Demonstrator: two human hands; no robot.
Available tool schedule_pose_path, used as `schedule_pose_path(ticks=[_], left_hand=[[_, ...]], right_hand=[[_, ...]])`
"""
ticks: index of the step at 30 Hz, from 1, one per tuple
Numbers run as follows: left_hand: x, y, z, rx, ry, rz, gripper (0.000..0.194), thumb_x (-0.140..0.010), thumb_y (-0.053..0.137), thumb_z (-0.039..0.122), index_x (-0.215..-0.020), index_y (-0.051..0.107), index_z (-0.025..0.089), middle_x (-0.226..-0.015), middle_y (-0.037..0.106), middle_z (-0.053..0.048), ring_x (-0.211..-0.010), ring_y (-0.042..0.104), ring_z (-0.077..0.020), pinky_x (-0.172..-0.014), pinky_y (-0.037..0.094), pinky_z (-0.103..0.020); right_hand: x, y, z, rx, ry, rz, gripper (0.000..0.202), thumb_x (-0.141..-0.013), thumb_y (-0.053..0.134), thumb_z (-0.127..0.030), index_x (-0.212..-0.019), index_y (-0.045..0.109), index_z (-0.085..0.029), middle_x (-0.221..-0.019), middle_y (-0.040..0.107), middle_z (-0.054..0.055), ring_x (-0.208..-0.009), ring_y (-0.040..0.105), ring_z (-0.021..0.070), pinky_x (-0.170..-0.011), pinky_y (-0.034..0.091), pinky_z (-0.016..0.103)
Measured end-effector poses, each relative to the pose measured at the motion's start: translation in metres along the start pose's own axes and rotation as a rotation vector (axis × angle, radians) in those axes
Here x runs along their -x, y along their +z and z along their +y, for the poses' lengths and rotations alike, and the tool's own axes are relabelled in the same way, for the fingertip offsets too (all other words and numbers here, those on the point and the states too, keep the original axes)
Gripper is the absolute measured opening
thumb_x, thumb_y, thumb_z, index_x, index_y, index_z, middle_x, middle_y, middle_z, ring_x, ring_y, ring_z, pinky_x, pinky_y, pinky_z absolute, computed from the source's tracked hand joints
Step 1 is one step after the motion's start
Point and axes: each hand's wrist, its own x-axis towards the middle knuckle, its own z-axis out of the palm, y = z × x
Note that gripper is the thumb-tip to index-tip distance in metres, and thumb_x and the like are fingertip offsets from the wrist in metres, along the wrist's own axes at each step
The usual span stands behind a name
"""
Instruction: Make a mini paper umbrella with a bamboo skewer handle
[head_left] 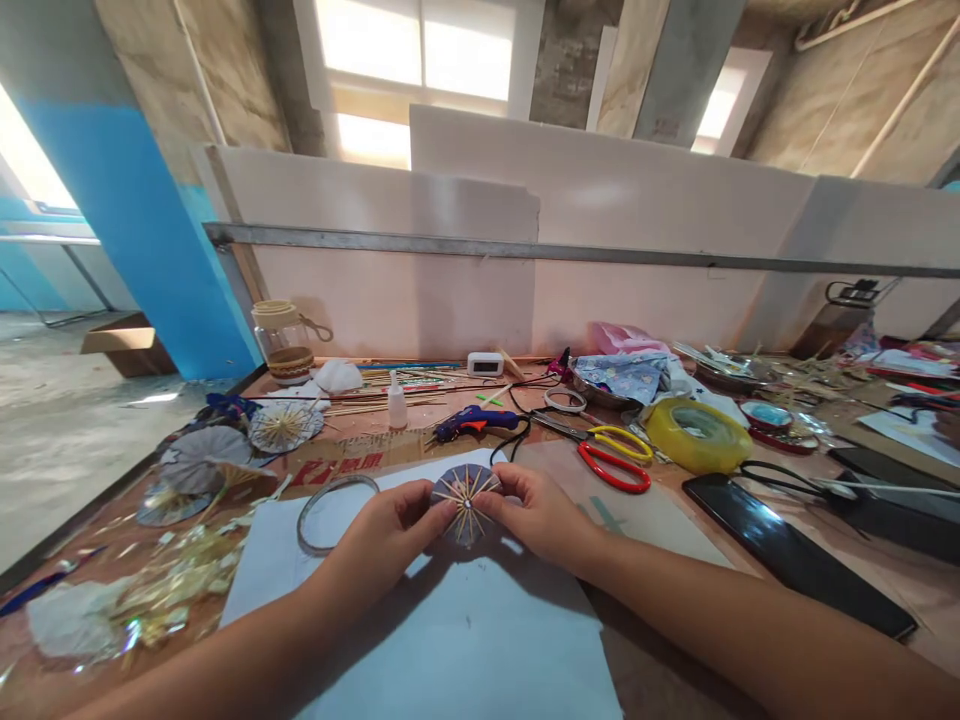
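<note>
Between my two hands is a small round paper umbrella top [466, 530], grey-blue with pale ribs spreading from its centre. My left hand [401, 525] pinches its left edge, thumb on the ribs. From the other side my right hand [536, 515] grips it, its thumb close to the centre. White paper sheets [465, 640] lie under both hands. A grey ring [307, 520] rests beside my left hand. Beyond the hands are a blue glue gun [476, 424] and scissors [611, 460] with one yellow and one red handle.
Several finished-looking paper umbrella tops [206, 458] and shiny scraps [180, 590] lie at left. At right are a yellow tape roll [697, 437] and a black phone [795, 555]. A small bottle [397, 402], a white digital clock [485, 364] and a glass jar [281, 335] stand further back.
</note>
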Motion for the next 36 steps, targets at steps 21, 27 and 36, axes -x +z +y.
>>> schedule_pose_path(ticks=[21,27,36], left_hand=[[0.001,-0.001,-0.013,-0.110,0.056,-0.054,0.036,-0.085,0.060,0.053,-0.079,0.063,0.018,-0.066,0.064,0.000,-0.061,0.058,-0.0141,-0.056,0.044,-0.025],[0.003,0.000,-0.008,-0.141,0.105,-0.052,0.029,-0.085,0.063,0.045,-0.075,0.064,0.017,-0.065,0.065,0.001,-0.060,0.057,-0.0125,-0.057,0.045,-0.023],[0.003,0.000,-0.013,-0.087,0.128,-0.086,0.032,-0.088,0.062,0.047,-0.080,0.066,0.017,-0.069,0.065,0.001,-0.063,0.057,-0.0122,-0.059,0.045,-0.022]], right_hand=[[0.010,0.000,-0.008,0.144,-0.033,-0.084,0.020,-0.086,0.062,-0.038,-0.077,0.062,-0.020,-0.066,0.060,-0.002,-0.060,0.052,0.0136,-0.052,0.040,0.023],[0.013,0.000,-0.011,0.270,-0.112,-0.076,0.023,-0.089,0.060,-0.040,-0.077,0.062,-0.020,-0.067,0.060,-0.001,-0.061,0.052,0.0137,-0.056,0.040,0.024],[0.014,-0.001,-0.014,0.271,-0.115,-0.075,0.019,-0.089,0.057,-0.035,-0.076,0.060,-0.020,-0.068,0.058,-0.002,-0.064,0.052,0.0137,-0.058,0.041,0.024]])
